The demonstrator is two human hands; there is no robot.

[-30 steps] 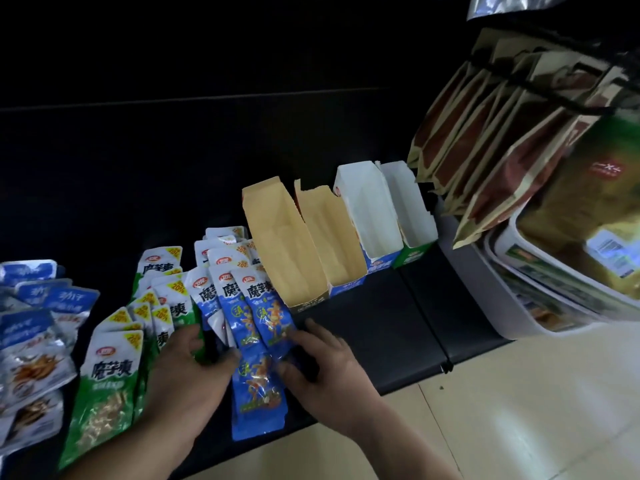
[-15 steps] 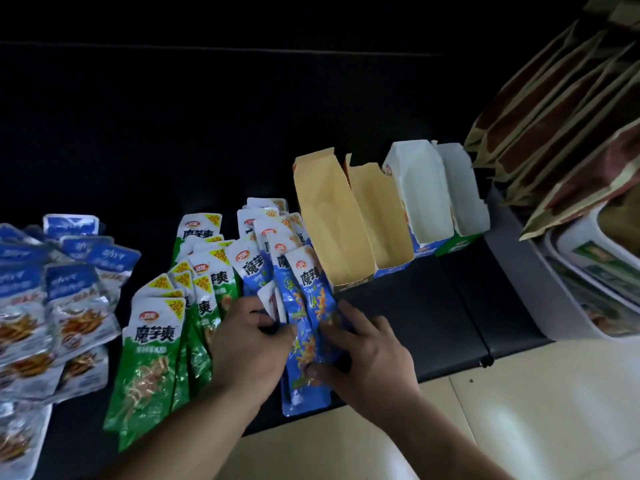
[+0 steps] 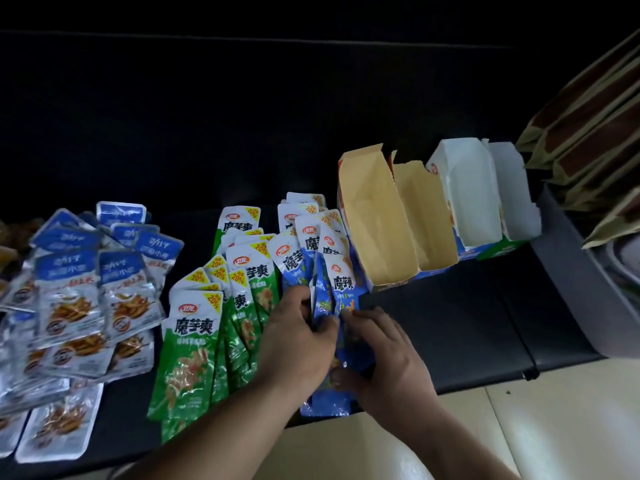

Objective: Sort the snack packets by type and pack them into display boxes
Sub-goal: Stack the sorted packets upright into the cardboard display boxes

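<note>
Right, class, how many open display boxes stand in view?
4, side by side: two brown-lined boxes at left, two white-lined boxes at right. None appears hidden.

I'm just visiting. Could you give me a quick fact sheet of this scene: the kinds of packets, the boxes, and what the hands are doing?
Surface: black bench
Packet types: three, lying in separate groups
Left group: silver-and-blue packets
Middle group: green packets, overlapping
Right group: blue packets, beside the boxes
Display boxes: four display boxes in a row, nothing visible inside
Left hand: left hand grips the blue packets
Right hand: right hand pinches the same bunch
Far right: brown bags
</note>
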